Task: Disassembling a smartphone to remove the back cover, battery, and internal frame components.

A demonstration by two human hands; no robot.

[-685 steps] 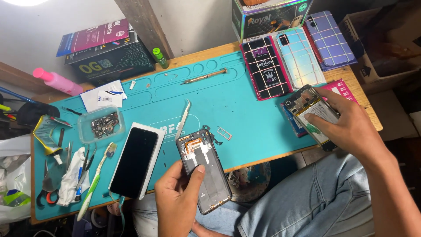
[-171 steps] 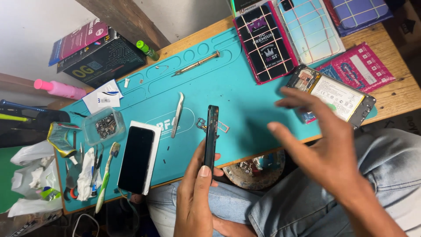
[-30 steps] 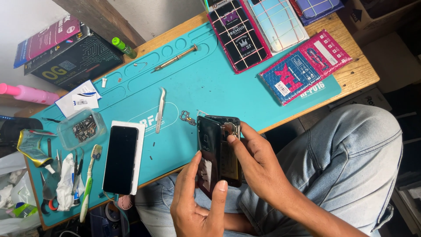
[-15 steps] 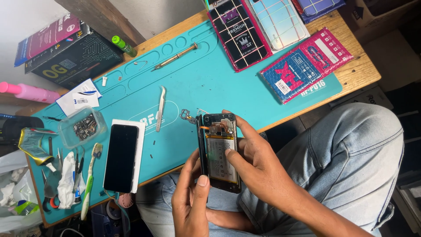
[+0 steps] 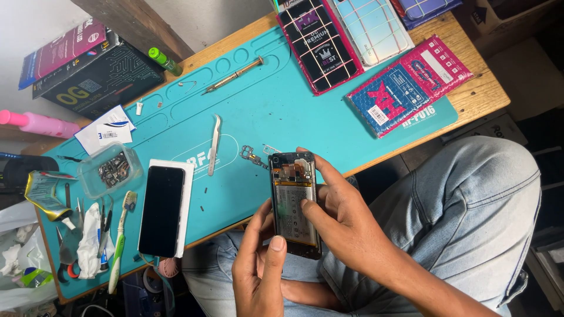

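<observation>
An opened phone [image 5: 294, 202] with its back removed shows a silver battery and circuit board; I hold it upright over the front edge of the teal work mat [image 5: 282, 94]. My left hand [image 5: 258, 267] grips its lower end from below, thumb along the left side. My right hand [image 5: 341, 214] wraps the right side, a fingertip pressing on the battery. A small metal bracket [image 5: 251, 156] lies on the mat just above the phone.
A black phone screen on a white backing [image 5: 163, 208] lies left of the hands. Tweezers [image 5: 214, 144], a screwdriver [image 5: 233, 75], a clear tray of small parts [image 5: 110, 170], a toothbrush [image 5: 119, 238], hand tools, boxes and packaged screens ring the mat.
Within the last second the phone turned from edge-on to face me with its open inside. My right fingers shifted onto the battery.
</observation>
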